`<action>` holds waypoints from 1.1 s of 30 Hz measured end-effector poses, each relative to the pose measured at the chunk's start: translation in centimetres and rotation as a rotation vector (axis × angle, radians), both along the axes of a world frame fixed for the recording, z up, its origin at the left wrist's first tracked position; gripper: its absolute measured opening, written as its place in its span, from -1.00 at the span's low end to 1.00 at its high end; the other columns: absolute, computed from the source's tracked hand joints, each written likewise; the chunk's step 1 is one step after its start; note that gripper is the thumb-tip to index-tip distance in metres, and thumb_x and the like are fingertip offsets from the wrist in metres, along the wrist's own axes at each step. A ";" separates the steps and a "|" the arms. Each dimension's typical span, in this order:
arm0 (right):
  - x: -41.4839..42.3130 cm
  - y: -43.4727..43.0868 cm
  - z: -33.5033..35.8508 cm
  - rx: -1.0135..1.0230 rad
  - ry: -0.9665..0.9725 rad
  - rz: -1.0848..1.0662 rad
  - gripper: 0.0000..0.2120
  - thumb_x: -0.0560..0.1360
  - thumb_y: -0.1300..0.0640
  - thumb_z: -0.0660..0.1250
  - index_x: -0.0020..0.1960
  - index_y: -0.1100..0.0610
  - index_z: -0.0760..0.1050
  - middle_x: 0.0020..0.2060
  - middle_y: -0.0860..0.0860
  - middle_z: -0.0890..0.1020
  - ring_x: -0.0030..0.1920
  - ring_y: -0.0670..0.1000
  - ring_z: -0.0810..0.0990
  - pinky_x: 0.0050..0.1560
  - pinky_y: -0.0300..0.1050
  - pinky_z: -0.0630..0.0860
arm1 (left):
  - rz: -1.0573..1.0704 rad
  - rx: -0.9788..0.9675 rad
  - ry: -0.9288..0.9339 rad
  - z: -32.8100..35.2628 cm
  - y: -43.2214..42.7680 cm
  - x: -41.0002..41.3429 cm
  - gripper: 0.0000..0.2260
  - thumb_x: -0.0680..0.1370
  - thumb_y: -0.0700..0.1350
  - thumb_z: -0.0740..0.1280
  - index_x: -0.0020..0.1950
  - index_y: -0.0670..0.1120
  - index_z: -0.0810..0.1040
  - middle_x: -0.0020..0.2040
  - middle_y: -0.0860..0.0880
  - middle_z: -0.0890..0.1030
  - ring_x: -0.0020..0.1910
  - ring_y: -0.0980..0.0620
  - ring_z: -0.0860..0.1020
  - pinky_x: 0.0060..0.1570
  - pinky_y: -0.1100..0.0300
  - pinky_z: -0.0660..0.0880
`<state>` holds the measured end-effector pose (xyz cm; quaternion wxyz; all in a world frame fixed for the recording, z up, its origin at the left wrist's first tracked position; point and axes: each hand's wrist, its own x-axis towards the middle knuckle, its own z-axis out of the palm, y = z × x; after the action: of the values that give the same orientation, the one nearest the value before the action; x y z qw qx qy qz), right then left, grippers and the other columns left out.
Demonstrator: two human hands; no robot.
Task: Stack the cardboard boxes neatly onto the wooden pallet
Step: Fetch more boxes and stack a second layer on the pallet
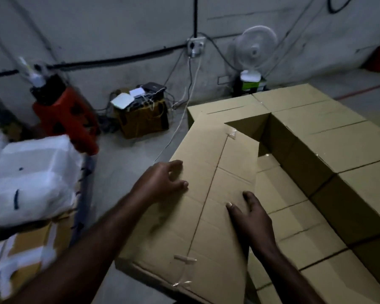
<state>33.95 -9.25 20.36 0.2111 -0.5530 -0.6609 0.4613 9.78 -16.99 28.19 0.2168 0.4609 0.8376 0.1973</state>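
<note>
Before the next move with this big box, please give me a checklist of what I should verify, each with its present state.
1. Placement on the large box: ok; left hand and right hand lie open on its top.
2. Flap seam closed: ok; tape strips at both ends.
3. Box in line with the taller row of boxes: not ok; it looks skewed.
4. Seating on the pallet: cannot tell; it is hidden.
5. Clearance from the white cable: cannot tell; it runs to the box's far left corner.
</note>
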 end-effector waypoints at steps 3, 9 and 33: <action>-3.0 6.5 0.4 0.004 -0.021 -0.074 -0.32 0.49 -0.22 0.39 0.53 -0.09 0.27 0.47 -0.07 0.40 0.43 0.06 0.40 0.33 -0.06 0.37 | -0.117 -0.020 -0.007 0.2 8.4 -3.9 -0.39 0.48 0.14 0.44 0.49 0.14 0.32 0.45 0.02 0.42 0.33 0.04 0.44 0.19 0.13 0.43; -6.2 17.6 0.8 -0.019 -0.068 -0.206 -0.31 0.45 -0.22 0.43 0.50 -0.09 0.30 0.45 -0.04 0.43 0.40 0.08 0.43 0.29 -0.05 0.41 | -0.296 -0.040 -0.022 -0.6 22.9 -8.9 -0.40 0.48 0.15 0.42 0.48 0.14 0.33 0.45 0.02 0.42 0.35 0.03 0.43 0.30 0.02 0.44; -23.1 41.6 -11.9 -0.353 -0.205 -0.934 -0.34 0.50 -0.01 0.46 0.51 -0.05 0.26 0.31 0.09 0.55 0.20 0.14 0.57 0.08 -0.08 0.57 | -0.909 -0.293 0.007 -20.5 64.1 -19.5 -0.47 0.36 -0.01 0.57 0.29 0.13 0.50 0.01 0.03 0.66 -0.12 0.08 0.64 -0.12 0.12 0.65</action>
<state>10.90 32.38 8.51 0.2321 -0.8591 -0.2726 0.3657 -9.70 47.12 7.72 0.3408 0.7459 0.5710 -0.0391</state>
